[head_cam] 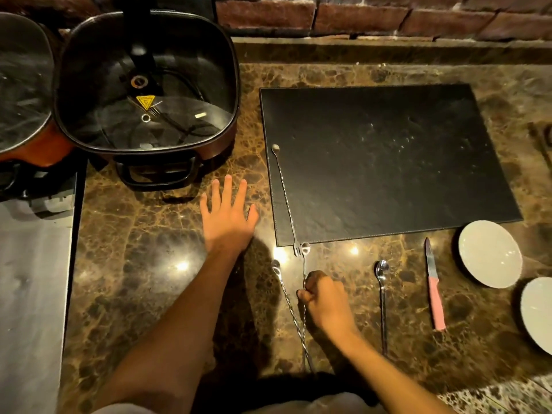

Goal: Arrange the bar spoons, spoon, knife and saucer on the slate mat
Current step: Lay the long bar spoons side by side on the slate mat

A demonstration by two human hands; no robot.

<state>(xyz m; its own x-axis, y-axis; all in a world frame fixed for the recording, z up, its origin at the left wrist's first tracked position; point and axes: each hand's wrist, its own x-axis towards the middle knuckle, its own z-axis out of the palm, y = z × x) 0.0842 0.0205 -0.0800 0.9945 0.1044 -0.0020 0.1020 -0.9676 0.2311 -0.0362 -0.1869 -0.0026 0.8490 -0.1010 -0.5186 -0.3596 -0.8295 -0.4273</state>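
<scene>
— Where the counter meets the lower edge, what is nearest?

— The right hand, its fingers pinched round the twisted stem of a bar spoon whose small bowl lies just short of the slate mat. A second bar spoon crosses it low down; their far ends are lost in shadow at the bottom. To the right lie a plain spoon with a long thin handle (its tip hard to make out), then a knife with a pink handle.

— And the saucers?

— One pale round saucer sits just off the mat's near right corner, nothing in it; another saucer is cut off by the right edge.

— The other hand?

— The left hand rests flat on the brown veined marble counter, fingers spread wide, holding nothing.

— Further back?

— A third bar spoon, fork-tipped, lies along the mat's left edge, its fork end overhanging. The mat is dark, rectangular, rough-textured. Beyond, a square black electric pot under a glass lid shows a coiled cord inside; a second pot is cut off left. Brick wall behind.
</scene>
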